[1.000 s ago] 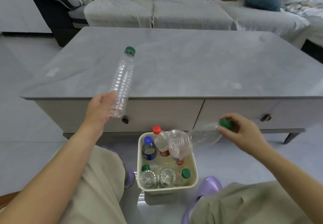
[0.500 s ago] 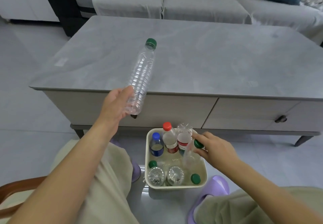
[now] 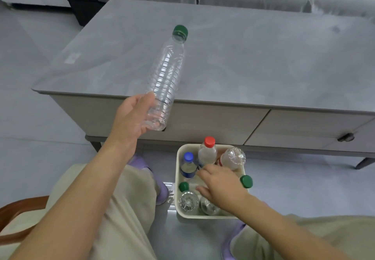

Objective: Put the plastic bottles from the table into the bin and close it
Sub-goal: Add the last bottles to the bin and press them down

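1. The left hand (image 3: 129, 117) grips the base end of a clear plastic bottle (image 3: 164, 81), fingers wrapped around its lower body, forearm reaching forward from the lower left.
2. The bottle's long axis runs away from the person and slightly rightward, green cap (image 3: 180, 30) at the far end, over the near edge of the grey counter (image 3: 263, 60).
3. The cream bin (image 3: 178, 178) stands on the floor in front of the counter, between the person's knees, holding several bottles, some cap-up, some base-up.
4. The right hand (image 3: 221, 186) is lowered palm-down into the bin, fingers loosely spread among the bottles; whether it grips one cannot be determined.
5. A green-capped bottle top (image 3: 246, 181) shows just right of that hand at the bin's right rim.
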Demonstrator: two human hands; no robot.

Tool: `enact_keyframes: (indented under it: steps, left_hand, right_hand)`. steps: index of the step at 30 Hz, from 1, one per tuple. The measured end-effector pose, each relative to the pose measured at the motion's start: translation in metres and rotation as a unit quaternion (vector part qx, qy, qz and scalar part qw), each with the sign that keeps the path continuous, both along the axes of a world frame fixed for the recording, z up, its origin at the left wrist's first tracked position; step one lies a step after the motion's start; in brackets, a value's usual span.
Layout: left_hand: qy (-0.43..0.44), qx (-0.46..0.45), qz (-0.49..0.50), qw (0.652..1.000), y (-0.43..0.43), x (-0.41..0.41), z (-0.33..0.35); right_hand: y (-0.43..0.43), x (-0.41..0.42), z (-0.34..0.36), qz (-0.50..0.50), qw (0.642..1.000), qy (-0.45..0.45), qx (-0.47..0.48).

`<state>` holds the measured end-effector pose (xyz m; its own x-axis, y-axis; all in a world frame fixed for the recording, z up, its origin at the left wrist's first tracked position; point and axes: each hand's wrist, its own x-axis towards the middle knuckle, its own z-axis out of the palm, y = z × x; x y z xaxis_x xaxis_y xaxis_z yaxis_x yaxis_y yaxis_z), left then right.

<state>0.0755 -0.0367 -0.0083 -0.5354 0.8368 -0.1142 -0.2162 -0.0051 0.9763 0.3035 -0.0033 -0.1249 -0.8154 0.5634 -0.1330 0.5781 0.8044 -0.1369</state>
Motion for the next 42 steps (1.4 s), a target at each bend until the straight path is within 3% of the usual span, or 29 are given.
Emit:
enact_keyframes:
  steps: [4, 10, 12, 15, 19, 21, 24, 26, 31, 37, 42]
  left_hand:
    - [-0.03, 0.01, 0.0, 1.0, 0.001, -0.003, -0.001]
    - [-0.051, 0.011, 0.001, 0.999, 0.016, 0.002, -0.002]
    - [-0.049, 0.005, -0.002, 0.999, 0.019, 0.002, -0.002]
    - [-0.047, -0.003, 0.0, 0.999, 0.02, 0.002, -0.002]
    - [-0.048, -0.005, 0.006, 0.999, 0.021, 0.004, -0.001]
    - [-0.05, -0.007, 0.006, 0.999, 0.021, 0.006, -0.001]
    - [-0.051, -0.009, 0.001, 0.999, 0.02, 0.009, -0.002]
    - [-0.05, -0.008, 0.002, 0.999, 0.019, 0.01, -0.002]
    - [-0.05, -0.008, -0.005, 0.999, 0.016, 0.012, -0.003]
    - [-0.05, -0.017, -0.004, 0.999, 0.012, 0.013, -0.003]
    - [-0.055, -0.007, -0.002, 0.998, 0.012, 0.008, -0.001]
  right_hand:
    - [0.013, -0.046, -0.051, -0.069, 0.971, -0.153, -0.169]
    - [0.03, -0.083, -0.094, -0.027, 0.945, -0.278, -0.169]
    - [0.034, -0.086, -0.106, -0.033, 0.945, -0.265, -0.191]
    - [0.041, -0.075, -0.122, 0.058, 0.957, -0.27, -0.093]
    - [0.039, -0.064, -0.104, 0.116, 0.961, -0.236, -0.084]
    - [0.04, -0.06, -0.088, 0.138, 0.969, -0.202, -0.037]
    - [0.041, -0.049, -0.058, 0.093, 0.987, -0.132, -0.02]
    - [0.045, -0.035, -0.043, 0.055, 0.989, -0.134, 0.0]
    - [0.043, -0.002, -0.047, 0.009, 0.959, -0.277, 0.055]
    - [0.029, -0.022, -0.056, -0.047, 0.974, -0.222, -0.003]
    - [0.028, -0.035, -0.029, -0.085, 0.98, -0.18, 0.017]
